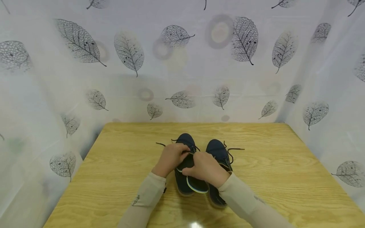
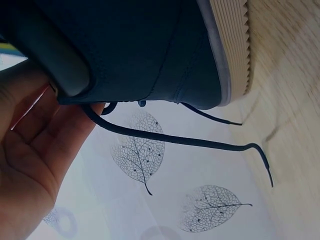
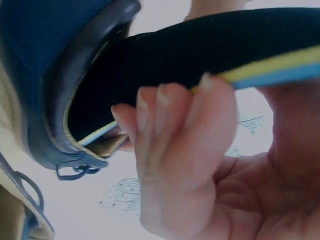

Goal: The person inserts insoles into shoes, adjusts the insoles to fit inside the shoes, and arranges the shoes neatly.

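Note:
Two dark navy lace-up shoes stand side by side, toes pointing away: the left shoe (image 1: pixel 185 139) and the right shoe (image 1: pixel 218 148). My left hand (image 1: pixel 171 158) grips the left shoe at its tongue and opening, thumb on one side and fingers on the other. Between the thumb and curled fingers of my right hand (image 1: pixel 205 169) is a black insole (image 3: pixel 240 45) with a yellow and blue edge. Its front end sits inside the left shoe's opening, hidden there, while the heel end sticks out above the shoe. A loose dark lace (image 2: pixel 175 140) hangs from the left shoe.
Both shoes stand on a wooden table (image 1: pixel 119 190). A pale curtain (image 1: pixel 196 72) printed with leaves surrounds its back and sides. The right shoe's lace (image 1: pixel 236 148) trails out to the right, and my right forearm partly covers that shoe.

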`<state>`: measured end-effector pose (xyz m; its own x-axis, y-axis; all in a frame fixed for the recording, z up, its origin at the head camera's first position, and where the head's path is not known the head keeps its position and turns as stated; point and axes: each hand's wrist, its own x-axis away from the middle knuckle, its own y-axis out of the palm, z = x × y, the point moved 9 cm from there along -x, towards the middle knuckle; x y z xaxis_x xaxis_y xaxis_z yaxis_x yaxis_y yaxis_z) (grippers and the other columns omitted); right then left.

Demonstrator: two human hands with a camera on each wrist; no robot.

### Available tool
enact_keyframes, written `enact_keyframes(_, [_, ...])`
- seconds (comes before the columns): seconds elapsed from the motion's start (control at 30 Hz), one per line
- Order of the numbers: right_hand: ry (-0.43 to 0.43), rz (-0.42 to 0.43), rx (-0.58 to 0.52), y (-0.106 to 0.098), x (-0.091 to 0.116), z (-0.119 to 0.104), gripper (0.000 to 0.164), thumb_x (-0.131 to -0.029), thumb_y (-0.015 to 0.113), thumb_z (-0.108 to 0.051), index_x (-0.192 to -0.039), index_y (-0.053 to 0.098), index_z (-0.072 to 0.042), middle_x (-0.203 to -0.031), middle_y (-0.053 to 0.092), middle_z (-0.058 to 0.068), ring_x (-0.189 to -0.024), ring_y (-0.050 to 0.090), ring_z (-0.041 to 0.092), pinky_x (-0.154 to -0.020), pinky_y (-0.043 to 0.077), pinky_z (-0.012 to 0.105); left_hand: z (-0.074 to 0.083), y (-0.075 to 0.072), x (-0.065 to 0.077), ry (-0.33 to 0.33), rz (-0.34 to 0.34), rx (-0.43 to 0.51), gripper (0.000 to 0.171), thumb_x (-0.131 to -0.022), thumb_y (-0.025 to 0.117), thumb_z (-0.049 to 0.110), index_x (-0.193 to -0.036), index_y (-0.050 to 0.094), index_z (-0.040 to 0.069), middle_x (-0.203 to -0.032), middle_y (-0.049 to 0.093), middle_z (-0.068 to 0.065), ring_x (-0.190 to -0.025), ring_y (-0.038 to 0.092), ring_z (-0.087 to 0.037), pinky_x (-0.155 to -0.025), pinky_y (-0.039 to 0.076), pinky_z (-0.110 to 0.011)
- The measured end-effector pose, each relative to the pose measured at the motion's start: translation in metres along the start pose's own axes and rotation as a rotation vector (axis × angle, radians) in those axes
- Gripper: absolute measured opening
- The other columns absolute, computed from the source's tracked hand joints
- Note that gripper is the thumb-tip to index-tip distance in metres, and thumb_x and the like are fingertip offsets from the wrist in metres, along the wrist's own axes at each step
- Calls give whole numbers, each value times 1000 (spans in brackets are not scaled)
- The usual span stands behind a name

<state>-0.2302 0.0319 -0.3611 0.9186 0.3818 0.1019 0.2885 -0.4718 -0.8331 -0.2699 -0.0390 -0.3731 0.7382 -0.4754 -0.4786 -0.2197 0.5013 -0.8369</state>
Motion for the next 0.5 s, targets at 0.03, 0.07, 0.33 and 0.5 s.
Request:
enact_keyframes(0.03, [4, 3, 1, 2, -3, 1, 48, -81, 73, -23, -50, 38, -15, -42, 25, -8, -35, 29, 7, -37, 24, 20, 0, 0, 0, -3, -2, 0, 9, -82, 76, 12, -91, 75, 10, -85, 71, -2, -75, 67, -18, -68, 54, -32])
enact_keyframes(0.07, [10, 7, 6, 4, -7, 3, 47, -82, 73, -23, -50, 40, -15, -42, 25, -8, -35, 29, 7, -36, 24, 20, 0, 1, 0, -6, -5, -1, 9, -83, 76, 13, -91, 75, 10, -85, 71, -2, -75, 67, -18, -68, 54, -32])
enact_keyframes(0.33, [-33, 142, 227, 15, -10, -5, 38, -84, 73, -29, -58, 57, -8, -46, 42, -1, -40, 43, 12, -35, 32, 22, 4, -1, -1, 15, -3, -2, 7, -83, 75, 14, -89, 75, 10, -85, 72, -2, -75, 67, -17, -69, 54, -32])
enact_keyframes(0.5, [-55, 186, 355, 14, 19, -23, 49, -84, 72, -41, -52, 52, -10, -50, 46, 3, -43, 48, 17, -36, 38, 26, 3, -3, -1, 11, -4, -29, 7, -83, 75, 13, -90, 75, 11, -85, 72, -2, -73, 67, -17, -67, 54, -31])
